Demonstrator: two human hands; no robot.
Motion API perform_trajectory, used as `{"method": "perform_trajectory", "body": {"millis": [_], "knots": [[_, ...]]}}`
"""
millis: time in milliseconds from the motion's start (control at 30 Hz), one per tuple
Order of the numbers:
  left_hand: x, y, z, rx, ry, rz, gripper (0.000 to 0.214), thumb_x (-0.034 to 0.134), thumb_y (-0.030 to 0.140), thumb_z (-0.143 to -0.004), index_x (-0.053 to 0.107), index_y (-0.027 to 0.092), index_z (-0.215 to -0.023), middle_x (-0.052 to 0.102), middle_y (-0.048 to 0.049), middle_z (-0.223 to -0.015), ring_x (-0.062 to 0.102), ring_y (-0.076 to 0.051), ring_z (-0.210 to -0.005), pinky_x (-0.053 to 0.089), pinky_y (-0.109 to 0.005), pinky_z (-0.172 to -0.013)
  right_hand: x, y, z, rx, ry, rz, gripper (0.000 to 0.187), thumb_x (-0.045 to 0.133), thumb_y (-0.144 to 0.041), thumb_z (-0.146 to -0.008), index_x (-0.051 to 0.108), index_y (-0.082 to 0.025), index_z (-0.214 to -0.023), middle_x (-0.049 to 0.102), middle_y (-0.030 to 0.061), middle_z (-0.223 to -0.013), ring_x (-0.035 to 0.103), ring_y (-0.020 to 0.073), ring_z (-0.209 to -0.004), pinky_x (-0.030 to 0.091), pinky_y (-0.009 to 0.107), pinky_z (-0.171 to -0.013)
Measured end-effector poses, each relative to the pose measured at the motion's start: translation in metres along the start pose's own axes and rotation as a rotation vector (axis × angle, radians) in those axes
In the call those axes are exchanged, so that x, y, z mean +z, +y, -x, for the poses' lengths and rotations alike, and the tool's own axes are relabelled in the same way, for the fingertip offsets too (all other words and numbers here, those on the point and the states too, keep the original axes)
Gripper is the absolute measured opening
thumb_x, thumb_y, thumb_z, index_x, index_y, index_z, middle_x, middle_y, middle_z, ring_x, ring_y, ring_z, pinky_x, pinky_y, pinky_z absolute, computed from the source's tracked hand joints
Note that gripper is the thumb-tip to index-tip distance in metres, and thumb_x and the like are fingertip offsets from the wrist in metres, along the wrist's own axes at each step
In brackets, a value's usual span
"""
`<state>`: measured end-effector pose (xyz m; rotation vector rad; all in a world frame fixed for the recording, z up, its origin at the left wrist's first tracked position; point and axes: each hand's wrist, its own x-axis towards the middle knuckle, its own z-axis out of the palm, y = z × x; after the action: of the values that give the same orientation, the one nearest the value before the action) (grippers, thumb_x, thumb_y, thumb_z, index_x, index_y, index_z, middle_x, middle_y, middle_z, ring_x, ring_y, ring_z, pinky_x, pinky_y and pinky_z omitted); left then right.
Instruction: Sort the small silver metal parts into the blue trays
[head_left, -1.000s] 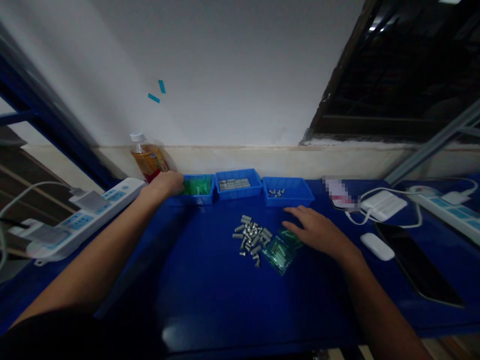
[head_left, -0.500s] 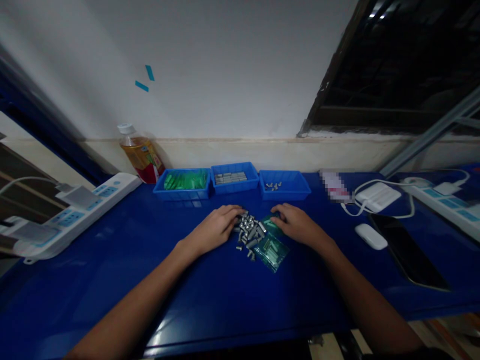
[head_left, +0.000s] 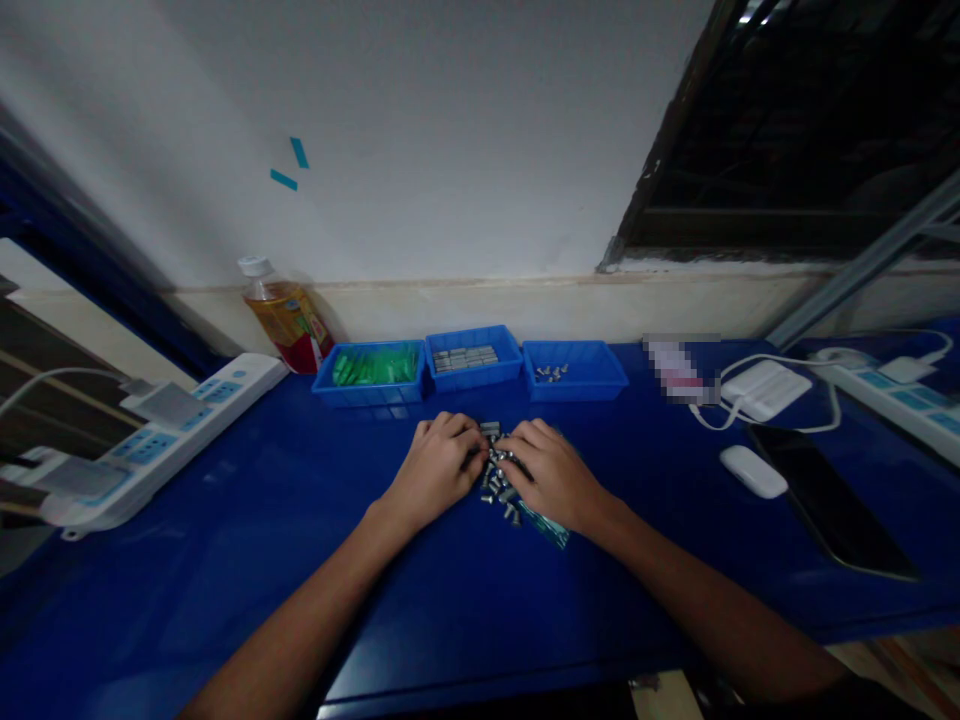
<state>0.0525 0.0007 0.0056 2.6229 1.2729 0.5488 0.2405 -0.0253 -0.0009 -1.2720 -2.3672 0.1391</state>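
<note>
Left hand point(head_left: 442, 462) and right hand point(head_left: 553, 472) are half-curling over metal parts point(head_left: 495, 487) lying centrally, likely for reach, grip contents being unclear.

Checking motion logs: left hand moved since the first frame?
Yes. Against the left tray, the left hand went rightward and toward the wearer, to the metal parts.

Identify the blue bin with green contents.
Left bin, nearest the bottle: green plastic inside. Middle bin holds metal cylinders; right bin, a few screws.
</note>
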Motion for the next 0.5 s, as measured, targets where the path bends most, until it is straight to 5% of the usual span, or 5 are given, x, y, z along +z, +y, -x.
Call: {"method": "perform_trajectory", "body": {"millis": [333, 500], "knots": [[0.001, -0.01, 0.005, -0.075, -0.027, 0.139, 0.018, 0.047, 0.018, -0.086, 0.064, 0.022, -0.087, 0.06, -0.0045, -0.107, 0.05, -0.023, -0.102, 0.035, -0.042, -0.084, 0.0, -0.016, -0.035, 0.007, -0.121, 0.251, 0.015, 0.05, -0.022, -0.085, 0.063, -0.016, -0.081, 0.064, 0.0106, -0.084, 0.054, 0.0231, -0.085, 0.039, 0.035, -0.074], [-0.007, -0.009, 0.006, -0.095, 0.045, 0.19, 0.014, 0.056, 0.029, -0.085, 0.06, 0.023, -0.097, 0.062, -0.0044, -0.104, 0.052, -0.023, -0.099, 0.035, -0.041, -0.084, 0.003, -0.017, -0.039, 0.209, 0.039, -0.083, 0.017, 0.048, -0.021, -0.086, 0.059, -0.018, -0.074, 0.063, 0.0036, -0.073, 0.056, 0.0159, -0.07, 0.039, 0.028, -0.063]]}}
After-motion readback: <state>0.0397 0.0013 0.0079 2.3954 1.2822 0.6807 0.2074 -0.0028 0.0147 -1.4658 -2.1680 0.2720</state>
